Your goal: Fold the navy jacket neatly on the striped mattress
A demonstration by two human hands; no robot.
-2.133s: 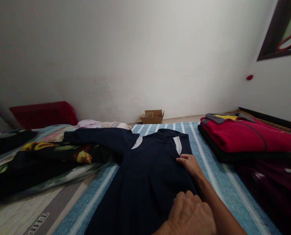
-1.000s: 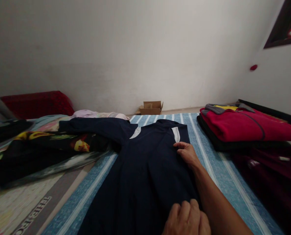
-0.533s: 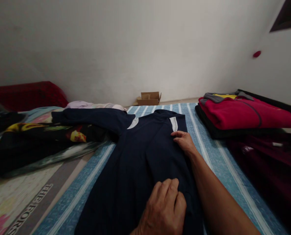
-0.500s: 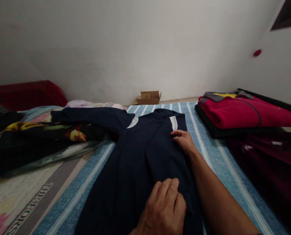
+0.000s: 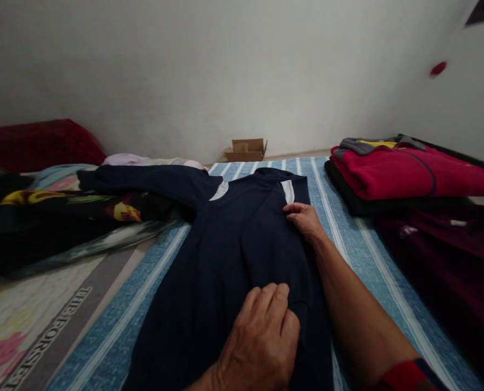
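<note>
A navy shirt (image 5: 233, 244) with white shoulder stripes lies flat on the blue striped bedsheet (image 5: 356, 239). Its right side is folded inward and its left sleeve stretches out to the left. Near the shirt's lower part, my left hand (image 5: 260, 342) rests with its fingers curled onto a fold of the fabric. Farther up, my right hand (image 5: 305, 220) pinches the cloth just below the right shoulder stripe, and its forearm lies along the shirt's folded edge.
A stack of folded clothes topped by a red fleece (image 5: 408, 174) sits at the right, with a dark maroon garment (image 5: 441, 255) in front of it. Dark printed clothes (image 5: 62, 217) are heaped at the left. A small cardboard box (image 5: 245, 149) stands by the wall.
My left hand has slid leftward and up the shirt from its right edge toward the middle, gathering fabric. My right hand has stayed at the shoulder. The view has tilted downward.
</note>
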